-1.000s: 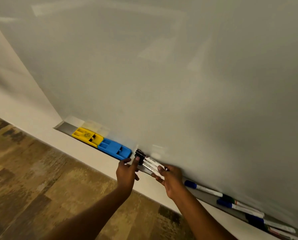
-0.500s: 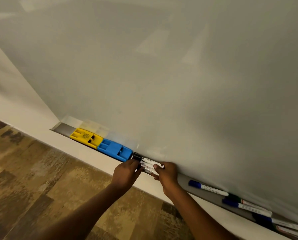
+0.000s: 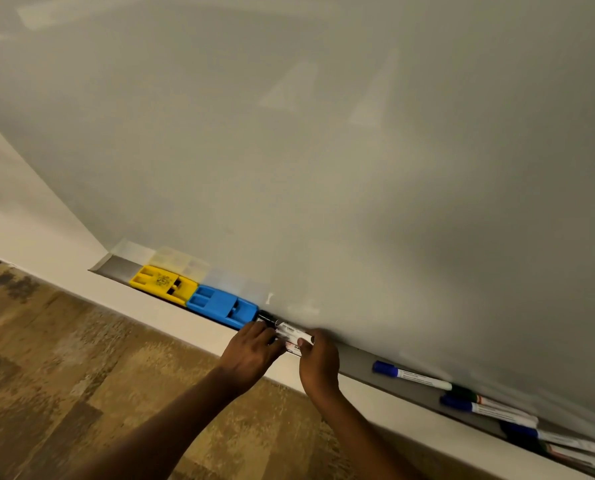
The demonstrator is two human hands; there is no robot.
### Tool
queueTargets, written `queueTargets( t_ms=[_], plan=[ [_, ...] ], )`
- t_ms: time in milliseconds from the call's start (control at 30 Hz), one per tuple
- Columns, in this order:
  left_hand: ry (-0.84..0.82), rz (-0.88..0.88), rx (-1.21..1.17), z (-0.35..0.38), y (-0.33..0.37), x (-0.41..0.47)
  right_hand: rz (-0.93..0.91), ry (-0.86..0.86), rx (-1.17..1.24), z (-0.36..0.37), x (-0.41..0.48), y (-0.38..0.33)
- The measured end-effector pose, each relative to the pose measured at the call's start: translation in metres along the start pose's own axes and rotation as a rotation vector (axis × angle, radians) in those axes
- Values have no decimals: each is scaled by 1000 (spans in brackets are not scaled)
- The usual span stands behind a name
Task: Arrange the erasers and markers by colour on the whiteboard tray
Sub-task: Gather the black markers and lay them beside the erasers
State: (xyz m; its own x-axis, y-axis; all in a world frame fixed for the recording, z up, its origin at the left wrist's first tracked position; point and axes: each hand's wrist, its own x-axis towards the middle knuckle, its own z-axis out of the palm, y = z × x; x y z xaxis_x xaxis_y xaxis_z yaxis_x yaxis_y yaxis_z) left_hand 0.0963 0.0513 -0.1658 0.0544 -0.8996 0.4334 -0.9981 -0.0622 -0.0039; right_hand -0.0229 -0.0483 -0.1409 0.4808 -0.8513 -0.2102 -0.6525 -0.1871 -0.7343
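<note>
A yellow eraser [image 3: 164, 284] and a blue eraser [image 3: 221, 306] lie end to end at the left end of the grey whiteboard tray [image 3: 358, 363]. Just right of the blue eraser a small bunch of black-capped markers [image 3: 291, 332] rests in the tray, caps toward the eraser. My left hand [image 3: 251, 351] grips the bunch at its cap end and my right hand [image 3: 318, 363] holds its other end. Farther right lie a blue-capped marker [image 3: 410, 375], a green-capped marker [image 3: 486, 400] and another blue-capped one [image 3: 479, 408].
More markers [image 3: 562, 441] crowd the tray's far right end. The whiteboard [image 3: 323, 150] rises straight behind the tray. A pale wall strip and patterned brown carpet [image 3: 64, 358] lie below the tray.
Both hands lowered the bunch of black-capped markers from above the tray down into it, shifting it left until its caps sit beside the blue eraser.
</note>
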Motion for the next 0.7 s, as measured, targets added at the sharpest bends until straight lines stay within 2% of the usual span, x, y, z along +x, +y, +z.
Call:
queueTargets(
  t_ms=[433, 700],
  plan=[
    [-128, 26, 75, -5, -3, 3, -43, 111, -193, 0, -12, 1],
    [-252, 42, 135, -16, -1, 6, -81, 183, -168, 0, -16, 2]
  ],
)
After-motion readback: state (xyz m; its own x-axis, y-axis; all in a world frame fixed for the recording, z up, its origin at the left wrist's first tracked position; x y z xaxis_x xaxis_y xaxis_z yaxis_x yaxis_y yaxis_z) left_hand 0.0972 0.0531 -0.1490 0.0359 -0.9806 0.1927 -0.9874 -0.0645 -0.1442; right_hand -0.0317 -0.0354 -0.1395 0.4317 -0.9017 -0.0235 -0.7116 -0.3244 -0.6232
